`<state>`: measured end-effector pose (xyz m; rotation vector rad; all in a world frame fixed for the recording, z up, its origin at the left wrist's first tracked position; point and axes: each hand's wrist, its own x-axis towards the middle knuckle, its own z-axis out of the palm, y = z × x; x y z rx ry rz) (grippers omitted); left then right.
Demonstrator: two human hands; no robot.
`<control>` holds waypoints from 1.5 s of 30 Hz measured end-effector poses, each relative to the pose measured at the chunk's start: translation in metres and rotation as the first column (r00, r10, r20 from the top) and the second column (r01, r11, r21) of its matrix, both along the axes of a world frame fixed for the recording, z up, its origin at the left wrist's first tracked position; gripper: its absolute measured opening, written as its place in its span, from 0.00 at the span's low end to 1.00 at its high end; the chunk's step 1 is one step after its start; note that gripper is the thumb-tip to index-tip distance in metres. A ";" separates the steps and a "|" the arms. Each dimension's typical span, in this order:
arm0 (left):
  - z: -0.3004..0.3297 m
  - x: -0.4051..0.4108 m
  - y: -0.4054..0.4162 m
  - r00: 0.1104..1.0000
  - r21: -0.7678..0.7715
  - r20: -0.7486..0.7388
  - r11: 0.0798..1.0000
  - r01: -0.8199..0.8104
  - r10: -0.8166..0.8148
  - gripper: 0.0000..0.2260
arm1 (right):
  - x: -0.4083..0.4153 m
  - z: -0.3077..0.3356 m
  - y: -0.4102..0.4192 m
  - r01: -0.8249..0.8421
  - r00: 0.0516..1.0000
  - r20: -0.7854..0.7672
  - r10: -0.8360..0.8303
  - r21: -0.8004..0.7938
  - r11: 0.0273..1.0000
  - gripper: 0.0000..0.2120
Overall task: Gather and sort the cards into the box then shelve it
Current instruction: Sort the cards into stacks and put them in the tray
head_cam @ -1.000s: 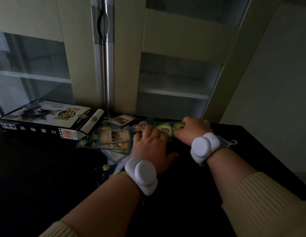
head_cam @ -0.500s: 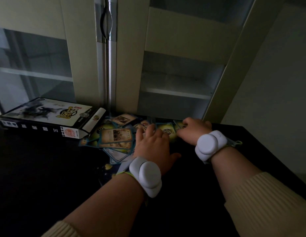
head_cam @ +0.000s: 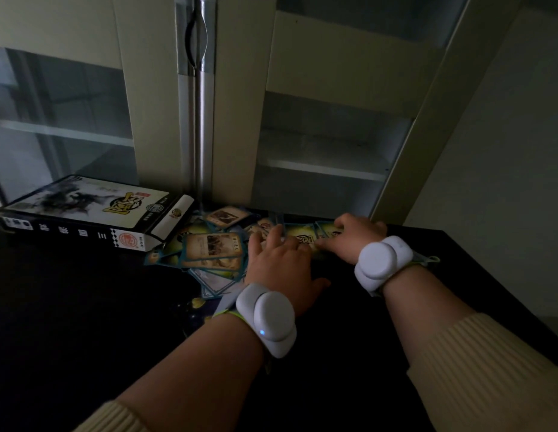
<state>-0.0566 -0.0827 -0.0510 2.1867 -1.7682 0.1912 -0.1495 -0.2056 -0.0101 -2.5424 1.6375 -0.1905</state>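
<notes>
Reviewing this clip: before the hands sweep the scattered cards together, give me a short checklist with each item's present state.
1. Both hands at the pile: ok. The left hand lies flat on the loose illustrated playing cards; the right hand rests at their far right edge.
2. Cards gathered into one stack: not ok, they lie spread and overlapping on the black tabletop.
3. Flat black-and-white printed card box within reach: ok, it lies left of the pile.
4. Box open to take cards: cannot tell.
5. Right hand gripping a card: cannot tell, fingers curled over the edge.
6. Pale cabinet shelf free: ok, nothing shows on it.
</notes>
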 end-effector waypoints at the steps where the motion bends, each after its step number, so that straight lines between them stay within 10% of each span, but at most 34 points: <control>1: 0.001 0.000 0.000 1.000 0.001 0.001 1.000 -0.004 0.004 0.29 | 0.000 0.000 0.000 0.001 1.000 -0.002 -0.001 0.003 1.000 0.30; 45: 0.000 0.001 0.001 0.999 0.040 -0.031 0.999 0.022 -0.021 0.28 | 0.004 -0.013 0.005 0.076 0.997 -0.010 -0.076 0.004 0.997 0.21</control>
